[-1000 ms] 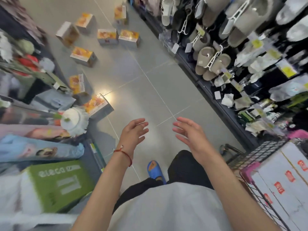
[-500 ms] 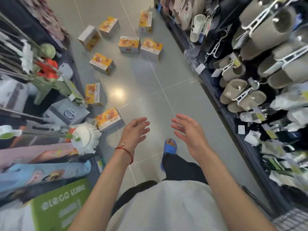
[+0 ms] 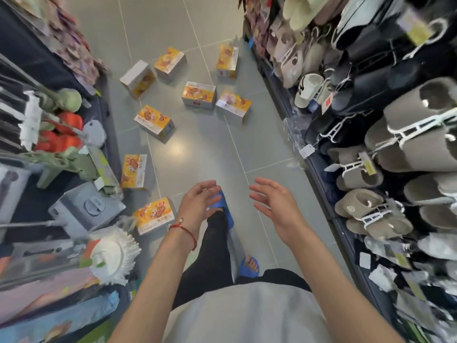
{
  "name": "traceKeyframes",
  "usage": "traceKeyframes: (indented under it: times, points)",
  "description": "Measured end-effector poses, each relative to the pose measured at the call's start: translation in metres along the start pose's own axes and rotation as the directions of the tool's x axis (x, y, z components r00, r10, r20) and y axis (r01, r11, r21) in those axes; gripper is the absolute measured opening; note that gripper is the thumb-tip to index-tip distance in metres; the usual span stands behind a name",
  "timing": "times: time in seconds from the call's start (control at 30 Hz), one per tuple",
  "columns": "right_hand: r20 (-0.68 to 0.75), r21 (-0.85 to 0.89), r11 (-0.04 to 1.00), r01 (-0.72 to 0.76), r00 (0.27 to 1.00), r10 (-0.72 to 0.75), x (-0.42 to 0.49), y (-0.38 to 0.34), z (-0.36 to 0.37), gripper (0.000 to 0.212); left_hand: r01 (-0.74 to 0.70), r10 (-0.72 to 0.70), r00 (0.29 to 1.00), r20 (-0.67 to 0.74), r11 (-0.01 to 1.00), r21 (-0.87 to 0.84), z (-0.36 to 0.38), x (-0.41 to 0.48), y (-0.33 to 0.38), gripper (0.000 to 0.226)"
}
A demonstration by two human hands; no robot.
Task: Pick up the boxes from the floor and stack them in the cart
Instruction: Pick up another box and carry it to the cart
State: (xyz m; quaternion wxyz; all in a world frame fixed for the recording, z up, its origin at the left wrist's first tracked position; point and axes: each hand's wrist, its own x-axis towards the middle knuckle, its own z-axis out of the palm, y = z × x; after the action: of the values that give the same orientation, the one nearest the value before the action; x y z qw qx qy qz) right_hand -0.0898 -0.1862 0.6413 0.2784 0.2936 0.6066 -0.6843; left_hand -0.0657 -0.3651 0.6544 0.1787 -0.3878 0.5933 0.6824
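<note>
A shop aisle: tagged slippers [image 3: 410,142] on hangers, mops [image 3: 111,256] racked opposite, tiled floor [image 3: 210,149]

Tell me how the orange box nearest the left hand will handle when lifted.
The orange box looks like printed cardboard with flat faces and crisp edges: probably stiff, unlikely to roll. It lies on a broad face, so a push should slide it, not tip it. Weight cannot be told.

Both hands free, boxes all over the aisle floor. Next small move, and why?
Probably lower both hands to the nearest box. The left hand and right hand are open and hold nothing; that box lies on the floor just left of the left hand, while the other boxes sit farther up the aisle.
</note>
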Motion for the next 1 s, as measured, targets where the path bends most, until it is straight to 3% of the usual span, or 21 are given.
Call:
traceKeyframes:
  times: [0.2,0.5,0.77,1.0]
  points:
    - [-0.044,0.001,1.000,0.000,0.999,0.000,0.092,-0.089,0.045,0.018,-0.010,0.011,1.000,0.024,0.999,-0.033,0.004,0.107,0.100,0.020]
    - [-0.128,0.048,0.999,-0.016,0.992,0.022,0.195,-0.217,0.095,0.018,0.001,-0.013,0.994,0.109,0.994,0.110,0.023,0.232,0.252,0.020]
    - [-0.152,0.125,0.990,-0.073,0.984,0.091,0.315,-0.303,0.118,0.016,0.051,-0.063,0.996,0.064,0.983,0.174,0.054,0.353,0.350,0.024]
    - [-0.151,0.028,0.989,-0.145,0.977,0.148,0.436,-0.372,0.140,0.019,0.169,-0.169,0.986,-0.009,0.974,0.152,0.092,0.460,0.415,0.029]
